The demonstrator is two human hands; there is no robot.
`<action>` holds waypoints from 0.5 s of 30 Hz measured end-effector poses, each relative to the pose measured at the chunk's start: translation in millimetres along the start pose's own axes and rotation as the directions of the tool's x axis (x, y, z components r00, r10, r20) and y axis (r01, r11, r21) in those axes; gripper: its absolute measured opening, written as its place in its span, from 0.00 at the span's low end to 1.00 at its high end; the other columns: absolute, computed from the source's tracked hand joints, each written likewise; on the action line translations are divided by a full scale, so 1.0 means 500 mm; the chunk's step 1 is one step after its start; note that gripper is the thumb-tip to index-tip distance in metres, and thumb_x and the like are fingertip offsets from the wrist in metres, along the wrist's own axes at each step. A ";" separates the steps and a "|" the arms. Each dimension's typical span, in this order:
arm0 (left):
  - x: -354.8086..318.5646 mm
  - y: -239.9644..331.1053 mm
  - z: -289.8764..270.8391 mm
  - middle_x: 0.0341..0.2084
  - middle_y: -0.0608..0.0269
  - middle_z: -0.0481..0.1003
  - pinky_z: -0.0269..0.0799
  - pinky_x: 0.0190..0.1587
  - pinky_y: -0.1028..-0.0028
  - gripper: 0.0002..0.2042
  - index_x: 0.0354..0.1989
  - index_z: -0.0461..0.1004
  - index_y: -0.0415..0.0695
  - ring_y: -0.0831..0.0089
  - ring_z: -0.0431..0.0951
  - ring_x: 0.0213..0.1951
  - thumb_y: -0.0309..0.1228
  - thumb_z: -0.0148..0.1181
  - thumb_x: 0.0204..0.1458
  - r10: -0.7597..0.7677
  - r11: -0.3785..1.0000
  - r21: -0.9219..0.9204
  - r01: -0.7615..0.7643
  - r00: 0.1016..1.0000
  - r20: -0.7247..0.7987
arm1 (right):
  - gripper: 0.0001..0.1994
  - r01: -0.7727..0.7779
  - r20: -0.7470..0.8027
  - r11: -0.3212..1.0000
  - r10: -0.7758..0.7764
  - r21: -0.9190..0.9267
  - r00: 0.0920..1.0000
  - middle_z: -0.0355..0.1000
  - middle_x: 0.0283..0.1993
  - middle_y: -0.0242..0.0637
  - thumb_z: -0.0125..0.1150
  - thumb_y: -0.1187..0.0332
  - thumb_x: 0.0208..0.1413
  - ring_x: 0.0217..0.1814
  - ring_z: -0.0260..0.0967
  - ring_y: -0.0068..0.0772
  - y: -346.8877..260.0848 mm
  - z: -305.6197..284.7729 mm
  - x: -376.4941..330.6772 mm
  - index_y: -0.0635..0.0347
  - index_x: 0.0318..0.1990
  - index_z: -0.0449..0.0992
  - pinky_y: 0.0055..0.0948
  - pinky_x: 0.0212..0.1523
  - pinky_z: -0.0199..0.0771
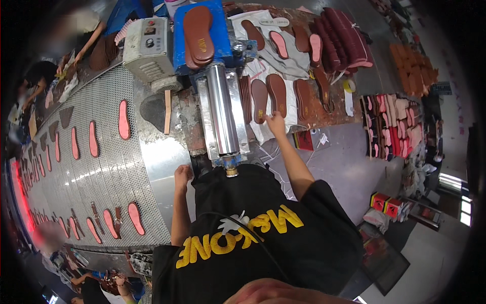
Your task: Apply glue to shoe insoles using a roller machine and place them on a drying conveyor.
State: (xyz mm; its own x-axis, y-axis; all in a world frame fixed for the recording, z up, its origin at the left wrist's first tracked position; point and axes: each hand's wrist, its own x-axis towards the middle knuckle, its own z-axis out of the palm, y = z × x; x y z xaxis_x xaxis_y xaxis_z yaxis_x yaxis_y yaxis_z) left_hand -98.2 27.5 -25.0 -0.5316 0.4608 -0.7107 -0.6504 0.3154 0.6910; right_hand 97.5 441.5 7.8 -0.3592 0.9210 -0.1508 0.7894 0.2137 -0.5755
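Observation:
My right hand [275, 123] reaches to the heel end of a brown insole [259, 99] with gold marking, its fingertips closed at the edge. Beside that insole lie a stack of brown insoles [276, 93] and another stack [301, 99], on white cloth. My left hand [183, 175] hangs by the metal edge of the conveyor, fingers curled; whatever might be in them is hidden. Ahead of me, a pair of brown insoles [198, 35] rests on the blue plate [221, 15] of a machine with a shiny metal roller [221, 109].
To the left, a mesh conveyor [109, 167] carries pink insoles [124, 119] in rows. A grey control box [147, 48] stands beside the machine. Dark red padded bundles [344, 40] lie at the back right. A rack of shoe parts [392, 124] is farther right. Other people work at the far left.

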 end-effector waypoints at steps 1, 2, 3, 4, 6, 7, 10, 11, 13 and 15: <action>-0.003 0.002 0.010 0.16 0.69 0.66 0.58 0.19 0.81 0.07 0.28 0.67 0.40 0.82 0.63 0.17 0.30 0.49 0.54 0.036 0.999 0.034 -0.037 0.999 0.009 | 0.32 0.012 0.002 0.989 -0.012 -0.144 1.000 0.67 0.41 0.61 0.63 0.54 0.41 0.44 0.68 0.53 -0.018 0.019 -0.001 0.71 0.47 0.63 0.42 0.41 0.70; -0.005 0.003 0.020 0.16 0.69 0.66 0.58 0.19 0.81 0.07 0.28 0.67 0.40 0.82 0.63 0.17 0.30 0.49 0.54 0.017 0.998 0.059 -0.018 1.000 0.022 | 0.32 0.051 -0.001 0.992 -0.052 -0.117 0.999 0.67 0.41 0.61 0.63 0.54 0.41 0.44 0.68 0.53 -0.028 0.028 -0.009 0.71 0.47 0.63 0.42 0.41 0.70; -0.007 0.006 0.029 0.16 0.69 0.66 0.58 0.19 0.81 0.07 0.28 0.67 0.40 0.82 0.63 0.17 0.30 0.49 0.54 0.038 0.997 0.069 -0.040 0.999 0.019 | 0.33 -0.023 0.016 0.981 0.027 -0.195 1.000 0.66 0.42 0.60 0.64 0.52 0.40 0.44 0.67 0.56 -0.040 0.038 -0.017 0.70 0.47 0.60 0.44 0.42 0.69; -0.009 0.010 0.036 0.16 0.69 0.67 0.59 0.20 0.82 0.05 0.29 0.68 0.41 0.82 0.64 0.17 0.29 0.49 0.54 0.048 0.990 0.132 -0.049 0.999 0.012 | 0.35 -0.105 0.024 0.954 0.116 -0.282 0.993 0.65 0.43 0.60 0.64 0.51 0.39 0.43 0.67 0.59 -0.050 0.044 -0.023 0.69 0.48 0.58 0.45 0.43 0.69; -0.010 0.025 0.047 0.17 0.70 0.68 0.60 0.20 0.82 0.04 0.29 0.68 0.43 0.83 0.64 0.18 0.29 0.48 0.54 0.065 0.976 0.207 -0.065 0.998 0.006 | 0.36 -0.103 0.029 0.963 0.114 -0.250 0.993 0.64 0.44 0.59 0.65 0.52 0.38 0.43 0.66 0.60 -0.064 0.050 -0.024 0.68 0.48 0.55 0.47 0.43 0.69; -0.013 0.030 0.054 0.18 0.70 0.69 0.61 0.21 0.83 0.03 0.30 0.69 0.44 0.83 0.65 0.19 0.28 0.49 0.53 0.071 0.977 0.201 -0.066 0.997 -0.014 | 0.38 -0.094 0.011 0.967 0.100 -0.236 0.995 0.63 0.44 0.58 0.66 0.52 0.38 0.43 0.66 0.62 -0.065 0.051 -0.023 0.67 0.49 0.52 0.48 0.43 0.69; -0.019 0.047 0.075 0.20 0.70 0.71 0.64 0.25 0.83 0.02 0.31 0.69 0.45 0.82 0.68 0.22 0.27 0.49 0.52 0.061 0.978 0.202 -0.051 0.997 -0.040 | 0.33 -0.106 0.043 0.968 0.119 -0.229 0.992 0.66 0.42 0.57 0.65 0.55 0.38 0.42 0.68 0.57 -0.056 0.056 -0.006 0.67 0.47 0.58 0.46 0.42 0.69; -0.020 0.052 0.083 0.21 0.69 0.71 0.64 0.25 0.82 0.03 0.32 0.69 0.44 0.82 0.69 0.22 0.26 0.49 0.52 0.057 0.978 0.201 -0.049 0.998 -0.034 | 0.33 -0.110 0.050 0.971 0.124 -0.213 0.991 0.66 0.42 0.57 0.65 0.55 0.38 0.42 0.68 0.57 -0.050 0.059 0.001 0.67 0.47 0.58 0.46 0.42 0.69; -0.020 0.063 0.097 0.22 0.69 0.72 0.65 0.26 0.82 0.03 0.33 0.69 0.44 0.82 0.69 0.23 0.26 0.48 0.52 0.058 0.978 0.203 -0.052 0.998 -0.026 | 0.25 -0.280 0.049 0.956 0.285 -0.093 0.957 0.70 0.36 0.52 0.64 0.59 0.40 0.39 0.70 0.52 -0.042 0.060 0.013 0.67 0.42 0.65 0.41 0.39 0.71; -0.023 0.072 0.105 0.24 0.67 0.72 0.67 0.27 0.80 0.04 0.34 0.69 0.43 0.80 0.70 0.24 0.25 0.48 0.52 0.082 0.978 0.191 -0.082 0.997 0.007 | 0.19 -0.146 0.005 0.979 0.147 0.141 0.989 0.71 0.33 0.51 0.62 0.62 0.43 0.36 0.70 0.48 -0.026 0.034 0.005 0.67 0.38 0.67 0.39 0.38 0.69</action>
State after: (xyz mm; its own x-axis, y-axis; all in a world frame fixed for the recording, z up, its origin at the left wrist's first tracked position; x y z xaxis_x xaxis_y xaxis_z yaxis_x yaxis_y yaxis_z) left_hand -87.0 77.2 15.0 -0.5791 0.4908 -0.6510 -0.4892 0.4296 0.7591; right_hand 77.7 435.3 1.2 -0.2416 0.9407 -0.2380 0.7556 0.0285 -0.6544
